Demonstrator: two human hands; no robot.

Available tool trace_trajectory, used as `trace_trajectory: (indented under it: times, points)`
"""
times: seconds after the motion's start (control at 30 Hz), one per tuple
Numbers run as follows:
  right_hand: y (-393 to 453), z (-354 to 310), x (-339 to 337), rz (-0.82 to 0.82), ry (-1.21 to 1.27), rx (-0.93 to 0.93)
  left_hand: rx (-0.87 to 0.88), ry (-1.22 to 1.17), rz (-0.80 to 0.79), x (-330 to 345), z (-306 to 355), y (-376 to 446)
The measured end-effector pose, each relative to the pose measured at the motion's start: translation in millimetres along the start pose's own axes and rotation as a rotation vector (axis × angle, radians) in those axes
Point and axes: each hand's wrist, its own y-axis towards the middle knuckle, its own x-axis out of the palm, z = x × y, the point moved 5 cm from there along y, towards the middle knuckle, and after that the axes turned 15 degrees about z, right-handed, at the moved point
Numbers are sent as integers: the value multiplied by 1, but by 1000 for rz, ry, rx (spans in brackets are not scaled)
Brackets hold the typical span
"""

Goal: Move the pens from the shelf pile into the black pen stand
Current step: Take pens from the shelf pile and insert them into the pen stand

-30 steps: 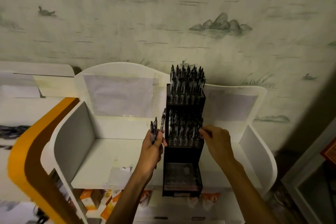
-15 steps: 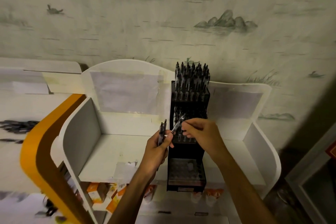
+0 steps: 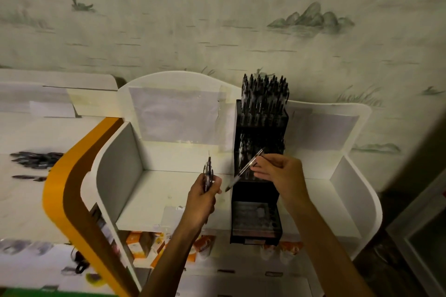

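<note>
since half a second before, the right hand (image 3: 277, 171) had pulled one pen (image 3: 245, 170) away from the left hand (image 3: 205, 190), and the two hands had moved apart. the right hand pinched that pen near its top end with thumb and fingers, and the pen slanted down to the left, with its tip just beside the left hand. the left hand was curled round a small bunch of pens (image 3: 208, 172) that stood upright above its fist. both hands were held in front of the white shelf (image 3: 149, 190). the black pen stand (image 3: 260, 176) stood on the shelf just behind the right hand. its top row was full of pens and more pens stood in the middle row, while the lowest tray at the front looked bare. a dark pile of pens (image 3: 36, 158) lay far off to the left, too blurry to count. an orange and brown curved board (image 3: 70, 188) stood beside the shelf.
</note>
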Motion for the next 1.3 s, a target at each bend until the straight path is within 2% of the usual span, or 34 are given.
trace_trajectory:
  times: [0.07, 0.2, 0.33, 0.5, 0.7, 0.9, 1.3]
  points:
    - [1, 4, -5, 39, -73, -76, -28, 0, -17, -4, -6, 4]
    - [-3, 18, -4, 26, -371, -367, -37, -21, -71, -6, -9, 5]
    - [-6, 41, 2, 11, -503, -474, 28, -8, -52, -8, -7, 2]
    - [-5, 68, 8, 22, -566, -488, 67, 41, 8, -12, -11, 5]
    - [-4, 93, 14, -3, -637, -463, 57, 9, -9, -12, -18, 9]
    - [-4, 97, 20, -2, -665, -464, 209, 110, 9, -11, -13, 6]
    - [-11, 117, 17, -51, -826, -320, 204, 61, -91, 0, -15, 2]
